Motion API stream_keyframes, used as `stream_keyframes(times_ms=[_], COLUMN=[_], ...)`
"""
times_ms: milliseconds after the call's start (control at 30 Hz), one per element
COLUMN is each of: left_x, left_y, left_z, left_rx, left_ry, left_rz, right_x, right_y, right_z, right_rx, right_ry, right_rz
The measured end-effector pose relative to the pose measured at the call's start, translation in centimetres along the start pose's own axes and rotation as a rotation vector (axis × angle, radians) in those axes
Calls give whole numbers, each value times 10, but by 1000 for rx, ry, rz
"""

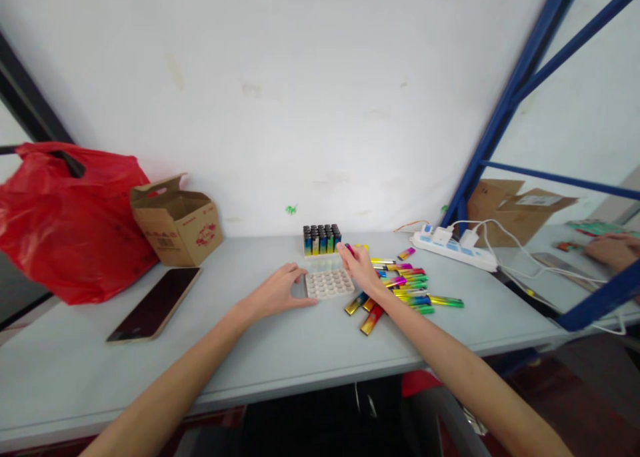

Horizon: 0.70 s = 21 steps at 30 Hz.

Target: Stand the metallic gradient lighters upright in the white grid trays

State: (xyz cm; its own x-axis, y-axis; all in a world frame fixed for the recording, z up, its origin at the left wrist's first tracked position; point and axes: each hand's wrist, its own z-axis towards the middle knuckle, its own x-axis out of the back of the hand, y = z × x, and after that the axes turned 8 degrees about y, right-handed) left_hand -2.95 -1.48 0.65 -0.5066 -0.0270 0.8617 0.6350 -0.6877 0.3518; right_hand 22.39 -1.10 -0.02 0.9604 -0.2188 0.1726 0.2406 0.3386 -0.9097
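Head view, clock face centred on the white grid tray (330, 285), lying on the desk (270, 353). Between nine and ten, far out, red plastic bag (75, 223), bulging; near nine, smartphone (155, 303), lying flat; toward ten, cardboard box (183, 229), flaps open. At nine, close in, left hand (283, 287), thumb and fingers apart around the tray's left end; cannot tell how firmly pressed. If too loosely steadied, risk of skidding or turning under a downward push. At twelve, just beyond, black-topped lighters (323, 241), packed upright in a block; possibly tipped or shoved askew by a passing knuckle. At two, right hand (356, 267), fingertips pinched on a purple lighter (349, 249), mostly hidden; apt to slip or twist if held only by one end. From three to four, loose lighters (407, 289), crossed and overlapping, partly behind the right forearm; liable to slide or scatter if brushed by that forearm. Between two and three, power strip (453, 248); cords possibly snagged, but only by a wide reach.
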Motion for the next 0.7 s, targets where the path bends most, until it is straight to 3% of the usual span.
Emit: stream_keyframes(times_ms=[133,333,500,567,700], left_x=[-1,-4,-6,-7,-8], left_y=[-1,-2,-4,-5,-5], left_z=[0,-2,-3,-3,-2], left_rx=[-5,-11,-21,-13,9], left_ry=[23,42,69,78,95], left_rz=[-11,-2,-1,-18,-62], right_x=[-3,-5,-7,-8,-12], right_y=[1,0,-7,-10,-14], right_z=[-3,-6,-12,-15,-16], right_rx=[72,116,146,234,388], right_ry=[98,94,-108,-197,-220], right_rz=[-95,-162,-171,-220,-406])
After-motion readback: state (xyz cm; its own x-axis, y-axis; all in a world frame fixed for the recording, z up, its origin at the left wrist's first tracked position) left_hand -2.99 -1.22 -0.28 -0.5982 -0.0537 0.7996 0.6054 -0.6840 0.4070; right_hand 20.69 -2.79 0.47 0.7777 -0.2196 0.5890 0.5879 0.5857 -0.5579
